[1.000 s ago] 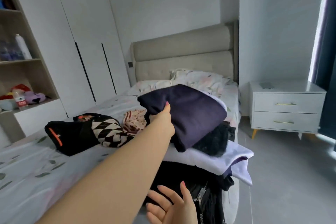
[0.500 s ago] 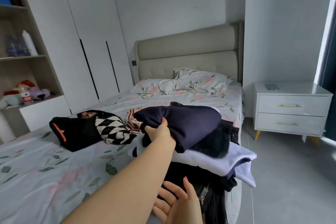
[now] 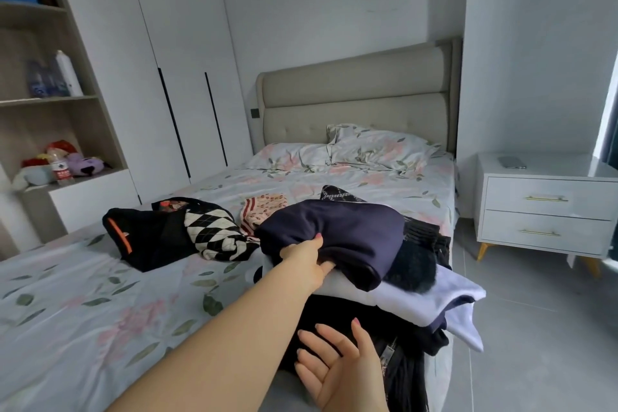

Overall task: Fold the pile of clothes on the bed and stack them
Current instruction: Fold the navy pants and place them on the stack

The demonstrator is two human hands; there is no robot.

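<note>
My left hand (image 3: 306,261) grips the near edge of a folded navy garment (image 3: 347,231), thumb on top and fingers tucked beneath. The garment lies on top of a stack at the bed's right side, over a fuzzy black piece (image 3: 413,267), a folded lavender-white garment (image 3: 431,301) and dark clothes (image 3: 337,314) below. My right hand (image 3: 337,365) hovers palm up with spread fingers in front of the stack, holding nothing. On the floral bed sheet (image 3: 83,311) to the left lie a black garment with an orange stripe (image 3: 143,237), a black-and-white argyle piece (image 3: 215,234) and a red-patterned cream piece (image 3: 264,211).
A white nightstand (image 3: 548,207) with a phone on top stands right of the bed across grey floor. Pillows (image 3: 374,150) and a beige headboard lie at the far end. White wardrobe doors and open shelves (image 3: 43,100) with bottles and plush toys line the left wall.
My left hand has lowered the navy garment from mid-air onto the top of the stack. My right hand stays open near the stack's front.
</note>
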